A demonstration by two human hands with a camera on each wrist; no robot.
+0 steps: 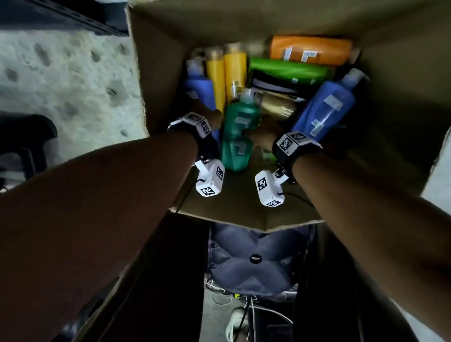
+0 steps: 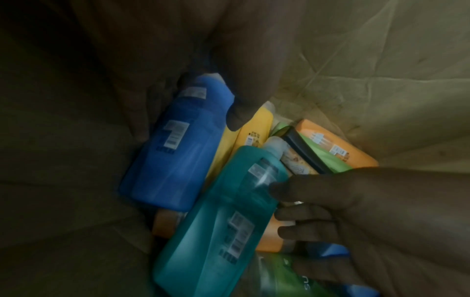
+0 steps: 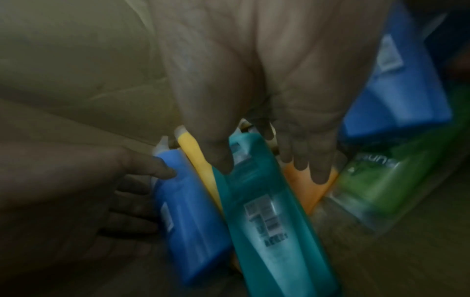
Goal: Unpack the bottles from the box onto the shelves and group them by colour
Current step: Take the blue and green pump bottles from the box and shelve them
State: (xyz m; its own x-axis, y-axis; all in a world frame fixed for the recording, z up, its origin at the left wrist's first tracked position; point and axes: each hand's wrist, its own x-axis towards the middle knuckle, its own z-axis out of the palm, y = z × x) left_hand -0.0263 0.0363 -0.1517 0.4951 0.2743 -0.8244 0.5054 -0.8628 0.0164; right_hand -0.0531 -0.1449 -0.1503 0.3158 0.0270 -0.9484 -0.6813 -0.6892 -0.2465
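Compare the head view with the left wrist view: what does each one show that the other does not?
Head view only: the box walls, both forearms, a second blue bottle leaning at the right.

Left wrist view only: an orange bottle beneath the teal bottle.

Both: the teal bottle, a blue bottle beside it, yellow bottles.

1. Your cardboard box (image 1: 157,65) stands open; bottles lie jumbled inside.
2. Teal bottle (image 1: 239,134) in the middle, cap away from you.
3. Blue bottles (image 1: 325,108) lean at either side.
4. Yellow bottles (image 1: 226,73), a green bottle (image 1: 289,72) and an orange bottle (image 1: 309,49) lie behind.
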